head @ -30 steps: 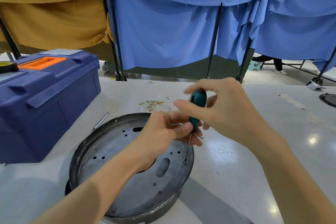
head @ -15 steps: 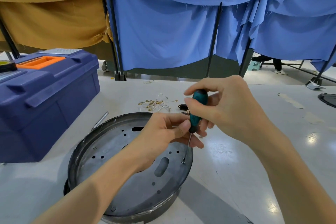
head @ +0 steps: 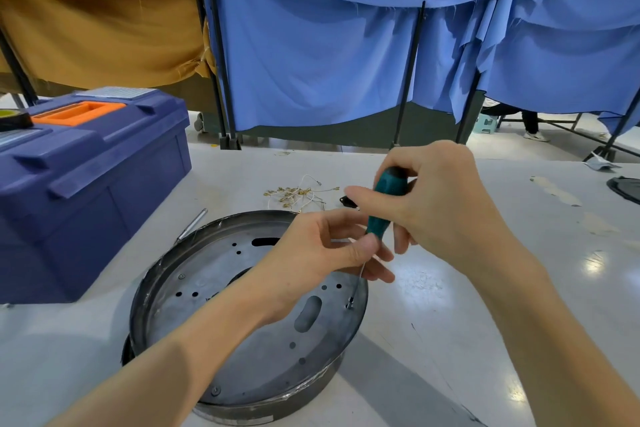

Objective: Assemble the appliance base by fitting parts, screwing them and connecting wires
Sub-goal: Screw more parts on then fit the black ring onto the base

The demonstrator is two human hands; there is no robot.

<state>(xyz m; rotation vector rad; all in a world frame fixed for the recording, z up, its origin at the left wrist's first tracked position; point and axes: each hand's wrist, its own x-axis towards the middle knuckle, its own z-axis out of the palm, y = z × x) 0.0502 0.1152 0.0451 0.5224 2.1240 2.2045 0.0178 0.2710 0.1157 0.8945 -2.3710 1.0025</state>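
A: First entry?

B: Round dark-grey metal appliance base [head: 270, 357], perforated plate facing up. It lies flat at the near middle of the white surface [head: 485, 322].

A: Tool?

B: Teal-handled screwdriver [head: 384, 204] with a thin steel shaft. Its long axis is near upright and the handle end leans far and right. The tip points down onto a small screw [head: 349, 304] at the right edge of the base's plate.

A: Hands?

B: Right hand [head: 440, 204]: fingers curled round the upper handle. Left hand [head: 318, 253]: thumb and fingers pinching the handle's lower end, forearm crossing above the base.

A: Sundries?

B: Navy plastic toolbox with orange handle [head: 86, 191], far left. Slim metal rod [head: 192, 224], between toolbox and base. Cluster of brass-tipped white wires [head: 294, 194], just beyond the base. Blue cloth screens [head: 311, 62], past the far edge.
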